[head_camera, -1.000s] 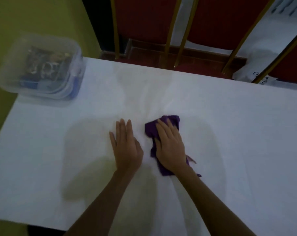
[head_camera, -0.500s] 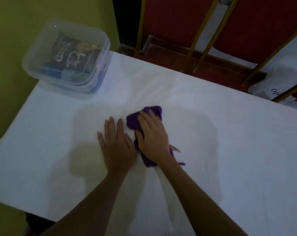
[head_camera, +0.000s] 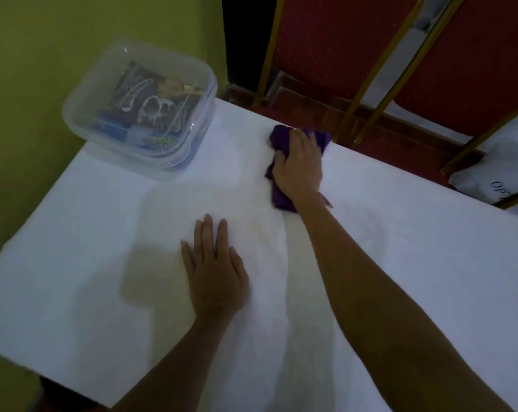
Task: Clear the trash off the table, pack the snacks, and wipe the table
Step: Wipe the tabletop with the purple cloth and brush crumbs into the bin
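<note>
Cloth [head_camera: 280,136]: purple, crumpled, at the smooth white table's [head_camera: 430,263] far edge, upper centre.
Right hand [head_camera: 299,168]: fingers together, bent over the cloth, gripping it.
Left hand [head_camera: 214,272]: flat on the tabletop, fingers straight and close.
Box [head_camera: 85,93]: clear rounded-square plastic, upper left, snack packets [head_camera: 150,96] inside.
</note>
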Motion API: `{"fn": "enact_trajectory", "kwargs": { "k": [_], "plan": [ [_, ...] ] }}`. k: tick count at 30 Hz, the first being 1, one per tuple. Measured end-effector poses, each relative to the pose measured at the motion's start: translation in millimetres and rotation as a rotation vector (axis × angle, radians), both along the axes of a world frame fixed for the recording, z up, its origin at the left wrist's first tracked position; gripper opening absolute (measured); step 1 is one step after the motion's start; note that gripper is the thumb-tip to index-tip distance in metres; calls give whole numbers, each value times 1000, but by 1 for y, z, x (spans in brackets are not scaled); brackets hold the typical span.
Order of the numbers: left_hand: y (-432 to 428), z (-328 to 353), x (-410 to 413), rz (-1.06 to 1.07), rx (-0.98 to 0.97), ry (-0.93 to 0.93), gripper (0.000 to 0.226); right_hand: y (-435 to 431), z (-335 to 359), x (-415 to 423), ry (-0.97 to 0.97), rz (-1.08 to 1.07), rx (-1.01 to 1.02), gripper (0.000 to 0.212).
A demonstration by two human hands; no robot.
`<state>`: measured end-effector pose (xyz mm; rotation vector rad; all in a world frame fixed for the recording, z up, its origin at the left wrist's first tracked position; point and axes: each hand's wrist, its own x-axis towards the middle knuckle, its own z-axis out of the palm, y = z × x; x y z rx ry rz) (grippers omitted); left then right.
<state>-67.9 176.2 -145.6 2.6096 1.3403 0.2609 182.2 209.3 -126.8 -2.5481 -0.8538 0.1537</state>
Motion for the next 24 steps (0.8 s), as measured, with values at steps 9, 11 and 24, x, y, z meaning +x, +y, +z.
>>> {"fn": "enact_trajectory", "kwargs": {
  "k": [9,11,24],
  "plan": [
    [3,1,-2,7,-17,1,55,-63,8,-82,74,337,130,49],
    [3,2,-1,19,-23,-31,55,-63,7,-52,26,193,123,52],
    [9,7,-7,1,-35,-9,53,62,-1,-79,-51,400,120,48]
  ]
}}
